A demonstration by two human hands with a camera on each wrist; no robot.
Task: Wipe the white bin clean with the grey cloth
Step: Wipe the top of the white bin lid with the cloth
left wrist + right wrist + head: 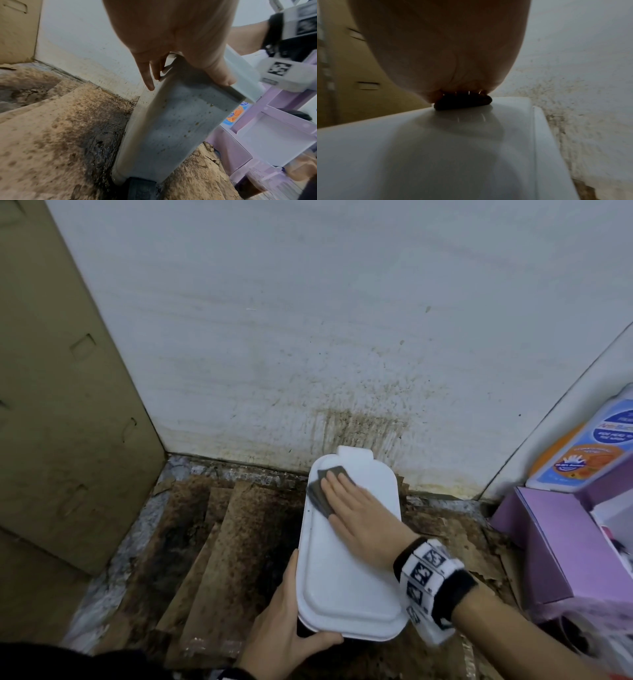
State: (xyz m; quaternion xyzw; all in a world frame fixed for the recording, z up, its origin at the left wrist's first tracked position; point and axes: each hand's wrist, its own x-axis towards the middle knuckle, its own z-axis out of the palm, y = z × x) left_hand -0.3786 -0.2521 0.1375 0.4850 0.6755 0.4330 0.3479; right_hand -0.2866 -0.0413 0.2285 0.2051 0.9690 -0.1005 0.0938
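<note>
The white bin stands on the floor against the wall, lid closed; its side is speckled with brown spots. The folded grey cloth lies on the far left part of the lid. My right hand lies flat on the cloth with straight fingers, pressing it onto the lid. In the right wrist view the palm covers the dark cloth on the glossy lid. My left hand grips the bin's near left corner, thumb on the lid's edge and fingers down the side.
A tall cardboard box stands at the left. The white wall behind the bin is splattered brown. Stained cardboard sheets cover the floor. At the right are a purple box and a cleaner bottle.
</note>
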